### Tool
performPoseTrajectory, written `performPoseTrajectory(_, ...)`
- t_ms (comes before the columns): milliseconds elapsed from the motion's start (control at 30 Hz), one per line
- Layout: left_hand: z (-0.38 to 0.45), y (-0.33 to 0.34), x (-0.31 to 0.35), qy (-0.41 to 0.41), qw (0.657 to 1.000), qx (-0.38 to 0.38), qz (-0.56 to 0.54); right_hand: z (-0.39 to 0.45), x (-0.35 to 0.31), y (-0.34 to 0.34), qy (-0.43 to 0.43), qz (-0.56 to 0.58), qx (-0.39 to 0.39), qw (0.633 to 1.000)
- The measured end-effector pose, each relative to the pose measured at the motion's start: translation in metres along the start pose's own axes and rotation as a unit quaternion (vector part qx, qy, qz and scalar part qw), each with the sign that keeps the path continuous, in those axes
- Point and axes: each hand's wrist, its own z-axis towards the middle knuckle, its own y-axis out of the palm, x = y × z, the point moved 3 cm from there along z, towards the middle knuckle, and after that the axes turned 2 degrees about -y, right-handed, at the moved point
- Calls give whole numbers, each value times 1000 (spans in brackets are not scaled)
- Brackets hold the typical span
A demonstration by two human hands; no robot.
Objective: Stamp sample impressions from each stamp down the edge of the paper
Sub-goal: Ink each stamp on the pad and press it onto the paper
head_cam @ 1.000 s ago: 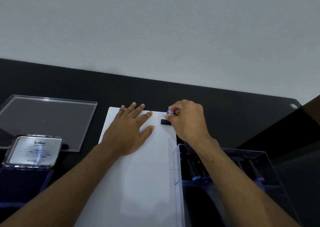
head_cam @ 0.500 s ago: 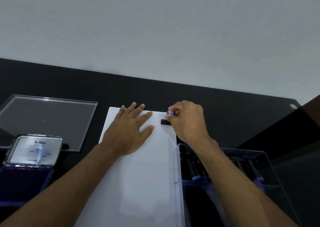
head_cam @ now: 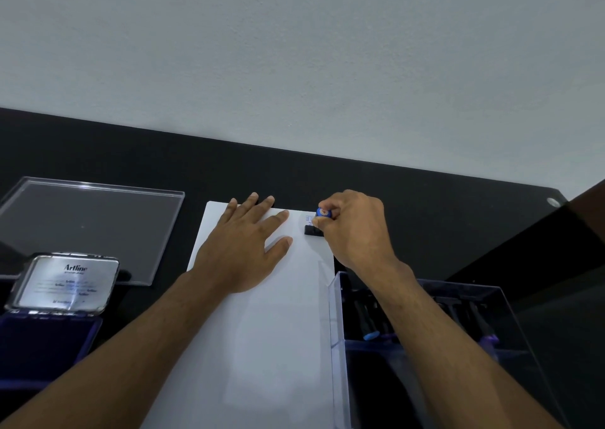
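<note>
A white sheet of paper (head_cam: 268,347) lies on the black table. My left hand (head_cam: 245,248) rests flat on its upper part, fingers spread. My right hand (head_cam: 353,232) grips a stamp (head_cam: 313,230) with a black base and a blue knob, its base down on the paper near the top right edge. A faint blue impression (head_cam: 308,218) shows on the paper just above the stamp's base. Most of the stamp's handle is hidden by my fingers.
An open ink pad (head_cam: 42,347) with a silver Artline lid stands at the left. Behind it lies a clear plastic lid (head_cam: 88,225). A clear box (head_cam: 435,347) holding several more stamps sits at the right, touching the paper's edge. A wall rises behind the table.
</note>
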Motion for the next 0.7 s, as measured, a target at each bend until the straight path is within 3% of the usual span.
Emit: performPoseTrajectory(700, 1, 1, 0, -1, 1000, -1, -1, 0, 2, 3, -5, 5, 10, 1000)
